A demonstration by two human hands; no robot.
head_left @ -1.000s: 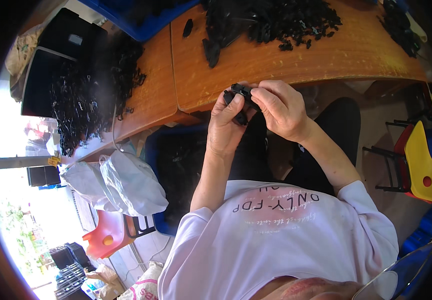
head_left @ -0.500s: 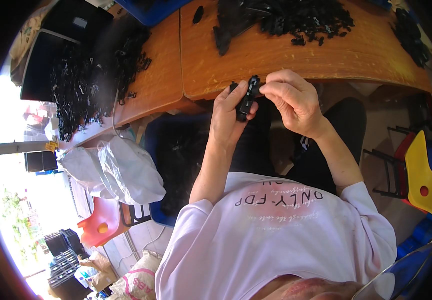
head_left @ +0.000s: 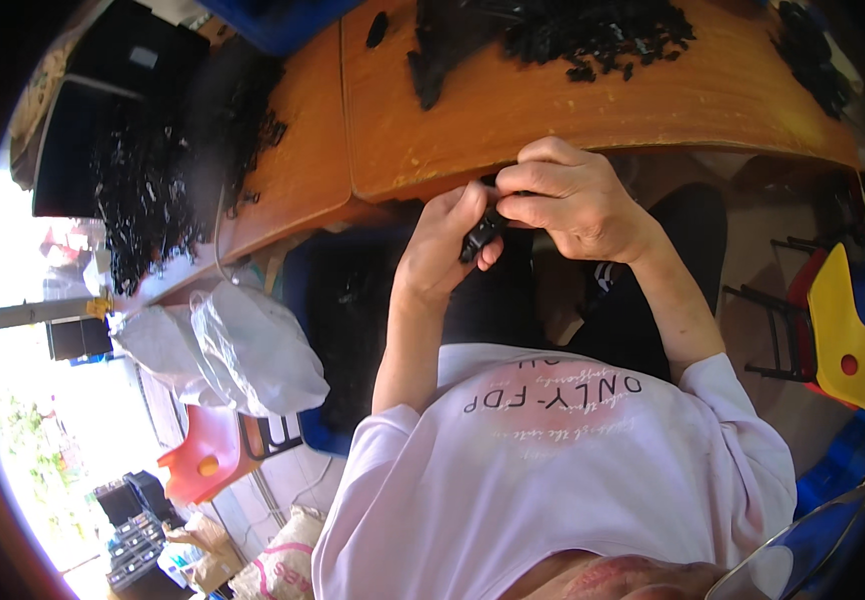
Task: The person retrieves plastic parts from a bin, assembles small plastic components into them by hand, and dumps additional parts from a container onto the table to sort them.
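Note:
A small, long black plastic part (head_left: 482,236) is held just off the table's near edge, above my lap. My left hand (head_left: 440,240) is closed round it, thumb on top and fingertips showing below. My right hand (head_left: 575,200) reaches in from the other side, its fingers pinched together against the part's upper end. Those fingers hide that end, and I cannot make out whether they hold a separate piece.
The wooden table (head_left: 433,145) bears a heap of black parts (head_left: 598,35) and another pile (head_left: 168,170) at left. Below stand a blue bin (head_left: 303,270) and white plastic bags (head_left: 253,345). A yellow chair (head_left: 843,330) is at right, a pink chair (head_left: 198,455) at left.
My right hand has moved left onto the upper end of the black part, covering it. The part and my left hand have dipped slightly, and the whole view has shifted a little.

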